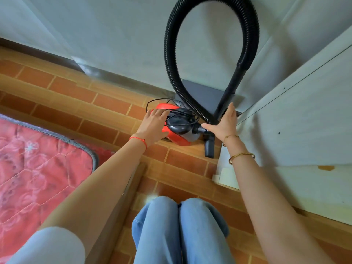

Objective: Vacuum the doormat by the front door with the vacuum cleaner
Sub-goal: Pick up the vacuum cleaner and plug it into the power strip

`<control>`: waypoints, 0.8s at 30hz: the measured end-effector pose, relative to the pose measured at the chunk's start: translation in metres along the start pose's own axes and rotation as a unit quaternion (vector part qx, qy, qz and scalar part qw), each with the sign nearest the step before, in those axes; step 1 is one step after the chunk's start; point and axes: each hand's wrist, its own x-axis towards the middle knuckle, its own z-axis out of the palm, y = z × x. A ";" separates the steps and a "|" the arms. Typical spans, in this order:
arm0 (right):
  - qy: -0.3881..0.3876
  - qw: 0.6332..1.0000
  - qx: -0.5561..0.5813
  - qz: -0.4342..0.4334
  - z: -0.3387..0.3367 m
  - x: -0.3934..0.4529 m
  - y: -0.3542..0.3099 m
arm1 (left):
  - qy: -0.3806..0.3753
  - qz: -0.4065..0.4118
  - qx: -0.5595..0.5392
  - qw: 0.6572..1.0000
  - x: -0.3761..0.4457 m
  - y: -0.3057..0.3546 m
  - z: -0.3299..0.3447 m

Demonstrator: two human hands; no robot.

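A small red and black vacuum cleaner (177,130) lies on the tiled floor against the white wall, with its black power cord (171,115) coiled loosely on top. Its ribbed black hose (169,54) loops high up the wall and comes down as a rigid black tube (234,82) to a nozzle (209,147) on the floor. My left hand (154,124) rests on the left side of the vacuum's body with fingers spread. My right hand (224,122) is open, thumb spread, touching the lower end of the tube where it meets the vacuum. No doormat is in view.
A red quilted mattress (38,168) with a grey border lies on the floor at the left. A white cabinet panel (295,121) stands close on the right. A dark grey flat object (202,96) leans against the wall behind the vacuum. My knees in blue jeans (179,225) are at the bottom.
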 end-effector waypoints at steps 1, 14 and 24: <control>0.003 1.000 -0.003 0.002 0.009 0.009 0.007 | 0.001 0.004 0.008 1.000 0.010 -0.005 0.013; 0.075 0.991 0.096 -0.059 0.063 0.074 0.055 | 0.019 0.051 0.084 0.995 0.114 -0.033 0.121; 0.114 0.989 0.063 -0.064 0.058 0.076 0.047 | 0.007 0.025 0.028 0.999 0.142 -0.038 0.136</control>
